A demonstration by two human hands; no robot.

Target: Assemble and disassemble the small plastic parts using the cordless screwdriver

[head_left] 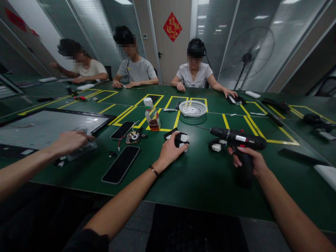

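A black cordless drill is in my right hand, with my fingers wrapped round its grip. Its long thin bit points left, above the table. My left hand is closed round a small black and white part on the green table; the fingers hide much of it. Just under the drill's body lies another small black and white part. A phone-like black slab with a grey edge rests left of my left forearm. Beside it are a small round fan-like part with wires and a smaller black slab.
A co-worker's hand reaches in from the left over a large flat panel. Ahead stand a bottle of reddish liquid and a white plastic basket. Three people sit across the table. A black strip lies at right.
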